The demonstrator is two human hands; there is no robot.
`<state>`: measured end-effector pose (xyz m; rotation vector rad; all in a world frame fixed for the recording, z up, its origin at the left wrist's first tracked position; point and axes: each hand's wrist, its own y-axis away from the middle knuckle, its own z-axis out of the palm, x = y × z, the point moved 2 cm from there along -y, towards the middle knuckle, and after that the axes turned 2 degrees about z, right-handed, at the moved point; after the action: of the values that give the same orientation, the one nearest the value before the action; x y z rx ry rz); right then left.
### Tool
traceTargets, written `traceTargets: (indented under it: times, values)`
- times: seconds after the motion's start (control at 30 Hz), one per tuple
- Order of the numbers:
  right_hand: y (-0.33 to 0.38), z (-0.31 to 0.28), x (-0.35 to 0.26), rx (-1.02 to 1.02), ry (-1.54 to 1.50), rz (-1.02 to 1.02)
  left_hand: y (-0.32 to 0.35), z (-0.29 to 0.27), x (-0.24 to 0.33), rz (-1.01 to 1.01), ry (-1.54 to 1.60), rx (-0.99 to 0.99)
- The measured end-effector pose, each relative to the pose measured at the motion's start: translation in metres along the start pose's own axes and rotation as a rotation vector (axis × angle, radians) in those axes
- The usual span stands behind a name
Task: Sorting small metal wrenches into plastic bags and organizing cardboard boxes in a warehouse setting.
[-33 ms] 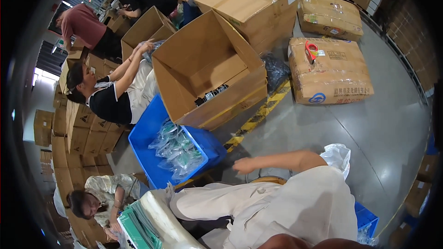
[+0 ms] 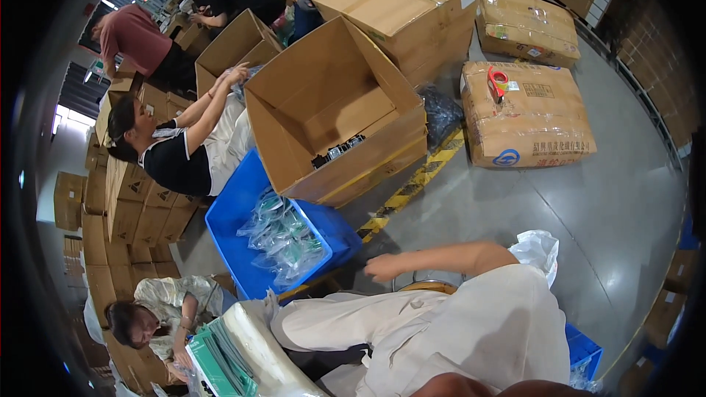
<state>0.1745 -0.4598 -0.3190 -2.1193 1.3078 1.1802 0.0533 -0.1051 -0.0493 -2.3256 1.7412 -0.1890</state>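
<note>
I'm in a packing warehouse or workshop: stacked cartons [image 2: 121,209], a blue bin [image 2: 229,217] of bagged goods [image 2: 283,246], a tape dispenser [image 2: 498,84], striped floor tape [image 2: 412,185] and co-workers [image 2: 140,37] bent among boxes.

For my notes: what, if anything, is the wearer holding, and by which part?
Right hand holds nothing visible; left hand is out of view, so unknown.

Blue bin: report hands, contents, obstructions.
Right hand near blue bin, nothing visibly held; left hand out of view. Clear plastic bags with green contents inside it. Open cardboard carton hides part of its rim.
</note>
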Motion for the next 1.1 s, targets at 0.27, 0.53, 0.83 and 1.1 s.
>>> traceTargets:
  times: [0.27, 0.53, 0.83, 1.1]
  values:
    - [-0.063, -0.027, -0.177, 0.135, -0.295, -0.44, 0.017, -0.025, -0.019, -0.066, -0.134, -0.022]
    - [-0.029, -0.053, -0.347, -0.903, -0.939, -0.83, 0.005, -0.041, -0.002, -0.048, 0.106, 0.048]
    - [0.011, 0.081, -0.412, -0.672, -0.803, -0.863, 0.006, -0.011, -0.022, 0.068, 0.019, 0.128]
    - [0.035, 0.077, -0.457, -0.579, -0.714, -1.059, 0.024, 0.015, -0.087, -0.08, 0.335, 0.15]
